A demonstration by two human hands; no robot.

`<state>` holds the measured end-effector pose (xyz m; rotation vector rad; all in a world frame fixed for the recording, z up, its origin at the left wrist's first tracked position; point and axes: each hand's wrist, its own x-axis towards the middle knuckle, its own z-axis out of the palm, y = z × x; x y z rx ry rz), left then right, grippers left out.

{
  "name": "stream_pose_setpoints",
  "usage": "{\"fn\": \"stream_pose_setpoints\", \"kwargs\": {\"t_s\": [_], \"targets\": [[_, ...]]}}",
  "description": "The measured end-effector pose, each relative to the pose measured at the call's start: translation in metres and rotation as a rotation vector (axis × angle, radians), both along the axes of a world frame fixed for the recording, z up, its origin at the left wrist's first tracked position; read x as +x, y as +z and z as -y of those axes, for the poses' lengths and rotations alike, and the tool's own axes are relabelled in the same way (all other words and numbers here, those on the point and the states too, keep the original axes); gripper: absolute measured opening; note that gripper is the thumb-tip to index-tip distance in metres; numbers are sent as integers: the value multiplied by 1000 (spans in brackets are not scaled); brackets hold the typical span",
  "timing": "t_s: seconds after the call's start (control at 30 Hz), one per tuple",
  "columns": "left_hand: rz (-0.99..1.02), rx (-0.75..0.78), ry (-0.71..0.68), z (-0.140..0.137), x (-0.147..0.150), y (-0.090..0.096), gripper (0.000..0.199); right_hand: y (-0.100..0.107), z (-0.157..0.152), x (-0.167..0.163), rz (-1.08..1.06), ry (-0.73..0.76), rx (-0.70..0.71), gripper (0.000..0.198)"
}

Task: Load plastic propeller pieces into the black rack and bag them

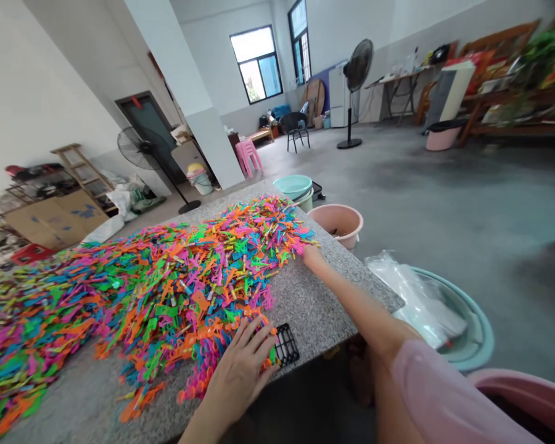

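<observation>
A wide heap of small plastic pieces [203, 271] in orange, pink, green, blue and yellow covers much of the speckled stone tabletop [305, 302]. At the near edge, my left hand [247, 364] lies palm down over several pieces, its fingers stretched out and a little apart. Beside its fingertips is a black plastic grid rack [287, 344], partly hidden by the hand and the pieces. My right arm stretches across to the heap's far right end, where my right hand [309, 254] touches pink pieces. Its fingers are too blurred and hidden to make out.
Right of the table stand a pink bucket [337, 216], a turquoise basin [293, 184] and a larger basin [483, 339] with clear plastic bags [416, 296]. A pink tub [527, 385] sits close on my right. Two standing fans [358, 65] are farther off.
</observation>
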<state>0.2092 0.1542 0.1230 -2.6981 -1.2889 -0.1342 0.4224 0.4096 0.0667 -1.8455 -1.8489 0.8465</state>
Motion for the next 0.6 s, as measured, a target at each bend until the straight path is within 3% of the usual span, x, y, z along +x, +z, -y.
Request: {"fn": "stream_pose_setpoints", "kwargs": {"t_s": [0.13,0.23,0.3,0.37,0.47,0.6], "targets": [[56,-29,39,1,5,2,29,-21,67,3,-148,138,-146,10],[69,-49,34,-1,6,3,28,-35,140,-6,-507,282,-213,14],[58,-57,19,-1,6,3,28,-38,179,-15,-643,363,-181,13],[52,-62,12,-2,5,4,28,-38,203,-23,-548,396,-76,10],[46,-65,16,-2,5,4,27,-32,214,-33,-301,413,81,9],[50,-81,25,-2,6,4,30,-19,211,-37,-97,460,60,10]]}}
